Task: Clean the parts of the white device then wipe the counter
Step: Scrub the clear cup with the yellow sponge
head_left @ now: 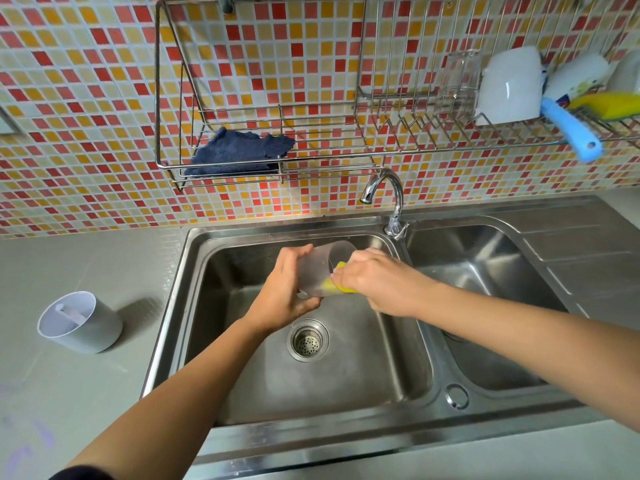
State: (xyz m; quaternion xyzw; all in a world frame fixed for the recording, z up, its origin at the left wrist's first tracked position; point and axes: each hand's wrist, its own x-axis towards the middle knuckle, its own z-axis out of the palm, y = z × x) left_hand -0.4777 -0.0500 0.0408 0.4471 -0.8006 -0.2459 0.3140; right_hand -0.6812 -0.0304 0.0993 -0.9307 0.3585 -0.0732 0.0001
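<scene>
Over the left sink basin (pixel 346 386), my left hand (pixel 284 292) grips a frosted translucent cup (pixel 320 268), a part of the white device, tilted with its mouth toward the right. My right hand (pixel 377 282) holds a yellow sponge (pixel 341 287) pushed into the cup's mouth; most of the sponge is hidden by the fingers and the cup wall. The white cylindrical body of the device (pixel 81 322) stands upright on the grey counter (pixel 69 393) to the left of the sink.
A chrome tap (pixel 391 199) rises between the two basins, spout turned left; no water shows. A dark blue cloth (pixel 239 152) lies in the wall rack. The right rack holds a glass (pixel 459 79), white cups and a blue-handled brush (pixel 571 129). The right basin (pixel 485 271) adjoins a draining board.
</scene>
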